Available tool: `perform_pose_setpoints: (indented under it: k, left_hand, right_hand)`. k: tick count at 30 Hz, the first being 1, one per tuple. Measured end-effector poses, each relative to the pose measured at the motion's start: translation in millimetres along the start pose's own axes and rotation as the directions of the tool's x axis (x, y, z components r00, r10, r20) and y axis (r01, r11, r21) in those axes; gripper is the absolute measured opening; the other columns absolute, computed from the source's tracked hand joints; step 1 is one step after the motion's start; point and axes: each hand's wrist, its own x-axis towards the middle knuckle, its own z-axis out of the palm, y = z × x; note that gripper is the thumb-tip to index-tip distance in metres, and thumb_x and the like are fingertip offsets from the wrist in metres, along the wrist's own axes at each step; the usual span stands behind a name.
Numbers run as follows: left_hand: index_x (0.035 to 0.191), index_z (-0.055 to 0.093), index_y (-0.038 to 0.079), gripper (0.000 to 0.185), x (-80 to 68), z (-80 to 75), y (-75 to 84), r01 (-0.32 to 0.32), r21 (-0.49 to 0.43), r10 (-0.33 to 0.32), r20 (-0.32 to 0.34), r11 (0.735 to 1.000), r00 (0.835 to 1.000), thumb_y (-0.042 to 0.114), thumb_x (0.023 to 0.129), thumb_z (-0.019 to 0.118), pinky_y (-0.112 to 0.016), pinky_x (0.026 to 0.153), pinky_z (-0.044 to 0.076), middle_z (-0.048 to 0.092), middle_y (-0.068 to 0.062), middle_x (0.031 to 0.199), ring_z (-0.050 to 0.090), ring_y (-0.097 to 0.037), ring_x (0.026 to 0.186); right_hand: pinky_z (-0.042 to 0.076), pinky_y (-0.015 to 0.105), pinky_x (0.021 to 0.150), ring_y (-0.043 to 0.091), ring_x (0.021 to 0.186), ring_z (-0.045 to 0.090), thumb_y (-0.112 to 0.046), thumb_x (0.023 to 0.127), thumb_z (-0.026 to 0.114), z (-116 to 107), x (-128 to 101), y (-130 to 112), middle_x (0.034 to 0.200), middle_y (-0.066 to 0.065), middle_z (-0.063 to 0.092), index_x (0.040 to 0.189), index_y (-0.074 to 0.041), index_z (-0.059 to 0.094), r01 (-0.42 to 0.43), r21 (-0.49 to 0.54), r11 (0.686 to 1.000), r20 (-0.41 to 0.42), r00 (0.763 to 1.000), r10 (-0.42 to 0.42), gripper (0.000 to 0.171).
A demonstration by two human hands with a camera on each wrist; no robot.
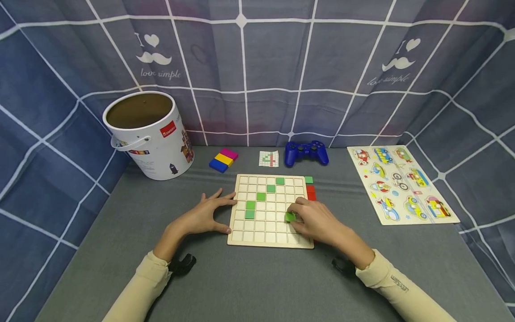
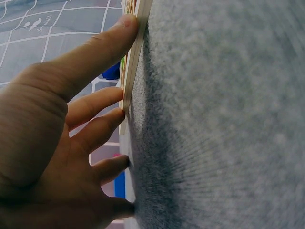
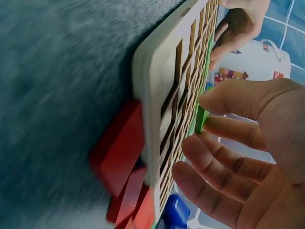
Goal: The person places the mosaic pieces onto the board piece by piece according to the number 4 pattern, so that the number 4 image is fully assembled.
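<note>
A wooden grid board [image 1: 270, 210] lay at the centre of the frame on a grey table [image 1: 257, 277]. The left hand [image 1: 203, 217] rested with fingers spread, fingertips touching the board's left edge. The right hand [image 1: 315, 220] pinched one green tile [image 1: 290, 217] over the board's lower right squares. Five green tiles sat in the grid, and a sixth lay off its upper right corner above two red tiles [image 1: 310, 192]. One white bucket [image 1: 146, 134] stood at upper left.
</note>
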Motion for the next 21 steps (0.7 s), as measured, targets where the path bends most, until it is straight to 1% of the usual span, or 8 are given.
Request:
perform_pose_setpoints:
  k: [3, 8, 13, 17, 21]
  left_hand:
    - [0.146, 0.054, 0.017, 0.083, -0.6, 0.1, -0.1, -0.004, 0.002, 0.004, -0.002, 1.0, 1.0, 0.034, 0.072, 0.091, -0.076, 0.106, -0.006, 0.027, 0.003, 0.163, 0.007, -0.038, 0.151]
    - [0.145, 0.055, 0.017, 0.083, -1.1, 0.2, -0.3, -0.008, 0.0, 0.008, -0.004, 1.0, 1.0, 0.034, 0.072, 0.091, -0.076, 0.106, -0.007, 0.028, 0.003, 0.163, 0.007, -0.038, 0.151]
    - [0.145, 0.055, 0.018, 0.083, -0.5, 0.8, -1.0, -0.005, -0.005, 0.005, -0.001, 1.0, 1.0, 0.035, 0.072, 0.091, -0.075, 0.106, -0.007, 0.027, 0.004, 0.163, 0.006, -0.038, 0.151]
    - [0.145, 0.054, 0.018, 0.083, -0.7, 1.1, -1.8, -0.012, -0.009, 0.012, -0.005, 1.0, 1.0, 0.035, 0.072, 0.091, -0.075, 0.107, -0.008, 0.027, 0.004, 0.163, 0.006, -0.037, 0.151]
    - [0.145, 0.055, 0.017, 0.082, -1.0, 2.1, -3.1, -0.022, -0.012, 0.021, -0.014, 1.0, 1.0, 0.034, 0.072, 0.091, -0.075, 0.107, -0.007, 0.028, 0.004, 0.163, 0.006, -0.038, 0.151]
  right_hand:
    - [0.045, 0.025, 0.054, 0.005, 0.062, 0.05, -0.013, 0.08, 0.08, 5, 8, -3, 0.088, -0.003, 0.062, 0.097, -0.012, 0.073, 0.032, 0.006, 0.999, -0.013, 0.999, -0.032, 0.018]
    - [0.043, 0.025, 0.052, 0.008, 0.062, 0.05, -0.011, 0.079, 0.08, 11, 20, -10, 0.087, -0.003, 0.061, 0.097, -0.012, 0.072, 0.035, 0.013, 0.999, 0.001, 0.999, -0.035, 0.019]
    - [0.045, 0.027, 0.055, 0.01, 0.064, 0.053, -0.012, 0.08, 0.079, 15, 29, -15, 0.087, -0.003, 0.061, 0.097, -0.012, 0.072, 0.043, 0.008, 0.999, 0.01, 0.999, -0.043, 0.018]
    - [0.043, 0.027, 0.054, 0.009, 0.061, 0.049, -0.012, 0.081, 0.078, 17, 36, -20, 0.085, -0.003, 0.06, 0.097, -0.011, 0.073, 0.051, 0.012, 0.999, 0.018, 0.999, -0.051, 0.016]
    - [0.042, 0.026, 0.054, 0.009, 0.06, 0.047, -0.012, 0.082, 0.076, 20, 44, -24, 0.085, -0.002, 0.059, 0.098, -0.011, 0.074, 0.056, 0.003, 0.998, 0.043, 0.997, -0.056, 0.017]
